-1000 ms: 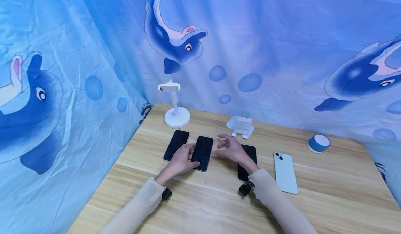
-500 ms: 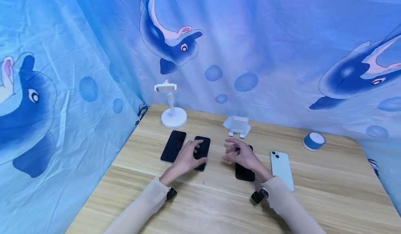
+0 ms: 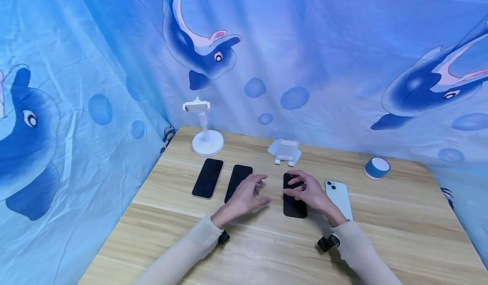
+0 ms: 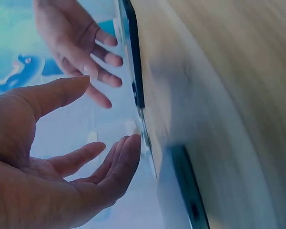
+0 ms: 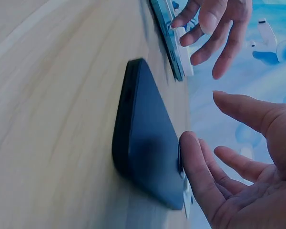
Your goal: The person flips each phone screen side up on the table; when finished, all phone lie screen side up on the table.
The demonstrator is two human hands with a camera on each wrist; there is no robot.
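Note:
Beneath my right hand [image 3: 314, 195] a black phone [image 3: 295, 208] lies on the wooden table [image 3: 263, 259]. The fingers are spread and loosely bent around its upper part, gripping nothing; in the right wrist view the fingertips come close to the camera end of the phone [image 5: 150, 143], and contact cannot be told. My left hand [image 3: 244, 198] hovers with bent fingers apart, holding nothing, and covers the lower right of a dark-screened phone [image 3: 237, 181]. Another dark-screened phone [image 3: 207, 178] lies farther left. In the left wrist view both hands hang beside phone edges [image 4: 134, 57].
A pale mint phone [image 3: 340, 196] lies face down, partly behind my right forearm. Toward the back stand a white round-based phone stand [image 3: 207, 143] and a small white phone holder [image 3: 286, 150]. A blue-and-white cylinder [image 3: 376, 167] sits at the right. Dolphin-printed curtain [image 3: 324, 65] borders the table.
My left hand has lifted off the middle phone and moved right. My right hand has shifted right, from beside the black phone to over it. The view has turned slightly right.

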